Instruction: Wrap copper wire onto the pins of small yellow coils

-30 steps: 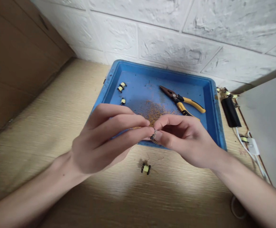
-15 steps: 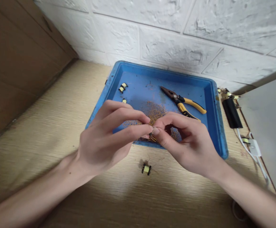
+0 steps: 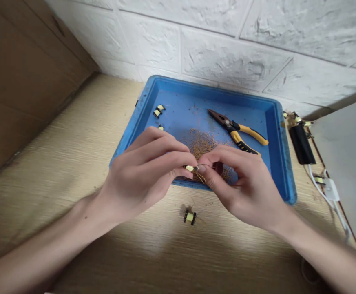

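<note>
Free room is found on the desk (image 3: 82, 126) left of the blue tray (image 3: 214, 90). Reach beyond is stopped by the wall (image 3: 220, 53); the tray's right half is obstructed by pliers (image 3: 228, 123), its near side by the left hand (image 3: 147, 171) and right hand (image 3: 242, 183), clearance beneath being hard to judge.

Apparently a small workshop, given the pliers (image 3: 229, 124) and wire clippings (image 3: 202, 143) in a tray (image 3: 214, 90)

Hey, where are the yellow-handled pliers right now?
In the head view, the pliers lie in the right half of the blue tray, just beyond the right hand and beside the heap of wire clippings.
</note>
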`<state>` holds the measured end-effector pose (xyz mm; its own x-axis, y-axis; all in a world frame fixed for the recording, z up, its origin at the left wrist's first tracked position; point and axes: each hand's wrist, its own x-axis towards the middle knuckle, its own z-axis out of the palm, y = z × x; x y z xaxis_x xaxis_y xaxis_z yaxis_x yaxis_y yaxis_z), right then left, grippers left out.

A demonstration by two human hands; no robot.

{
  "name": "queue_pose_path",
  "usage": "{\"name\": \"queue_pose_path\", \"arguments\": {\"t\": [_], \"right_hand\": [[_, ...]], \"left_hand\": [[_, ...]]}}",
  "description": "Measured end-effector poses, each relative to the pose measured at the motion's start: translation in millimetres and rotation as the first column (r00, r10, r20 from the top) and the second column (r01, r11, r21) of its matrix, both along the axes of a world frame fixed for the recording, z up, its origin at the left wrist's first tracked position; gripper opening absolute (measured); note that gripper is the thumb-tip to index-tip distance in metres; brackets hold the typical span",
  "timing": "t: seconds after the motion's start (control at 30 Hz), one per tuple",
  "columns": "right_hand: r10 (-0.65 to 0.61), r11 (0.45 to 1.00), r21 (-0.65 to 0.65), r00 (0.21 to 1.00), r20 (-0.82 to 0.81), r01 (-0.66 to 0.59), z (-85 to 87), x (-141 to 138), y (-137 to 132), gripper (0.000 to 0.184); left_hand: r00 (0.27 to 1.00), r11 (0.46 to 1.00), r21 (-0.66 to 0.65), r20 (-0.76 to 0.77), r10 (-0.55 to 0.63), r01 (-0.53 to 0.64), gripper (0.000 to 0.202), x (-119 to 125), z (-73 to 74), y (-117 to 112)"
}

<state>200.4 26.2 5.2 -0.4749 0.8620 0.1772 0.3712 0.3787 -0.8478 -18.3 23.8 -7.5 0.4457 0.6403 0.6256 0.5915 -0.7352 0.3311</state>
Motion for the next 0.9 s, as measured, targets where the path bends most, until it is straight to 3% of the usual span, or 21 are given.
{"name": "queue_pose_path", "arguments": {"t": [0.2, 0.37, 0.5, 0.63, 0.73, 0.9], "right_hand": [[0.069, 0.998, -0.018, 0.997, 0.044, -0.068, 3.8, 1.6, 1.1, 0.013], [0.102, 0.994, -0.044, 0.993, 0.052, -0.1, 7.3, 3.1, 3.6, 0.016], [0.112, 0.992, -0.06, 0.994, 0.008, -0.112, 7.3, 4.3, 4.4, 0.018], [0.135, 0.986, -0.088, 0.989, -0.064, -0.14, 5.7, 5.5, 4.7, 0.015], [0.137, 0.982, -0.121, 0.986, -0.094, -0.148, 5.0, 6.5, 5.0, 0.017], [0.172, 0.967, -0.164, 0.976, -0.134, -0.193, 3.7, 8.0, 6.5, 0.016]], "left_hand": [[0.999, 0.99, -0.135, 0.035, -0.038, 0.043, 0.009, 0.6, 2.5, 0.2], [0.996, 0.941, -0.336, 0.084, -0.01, 0.038, 0.003, 1.1, 5.6, -0.9], [0.973, 0.843, -0.538, 0.196, 0.123, 0.002, 0.008, 2.3, 7.7, -4.8], [0.898, 0.698, -0.697, 0.399, 0.186, 0.165, 0.015, 3.6, 11.2, -6.6], [0.864, 0.59, -0.78, 0.43, 0.261, 0.21, 0.02, 3.4, 14.0, -6.5], [0.844, 0.527, -0.82, 0.434, 0.316, 0.224, 0.027, 2.2, 16.1, -5.2]]}}
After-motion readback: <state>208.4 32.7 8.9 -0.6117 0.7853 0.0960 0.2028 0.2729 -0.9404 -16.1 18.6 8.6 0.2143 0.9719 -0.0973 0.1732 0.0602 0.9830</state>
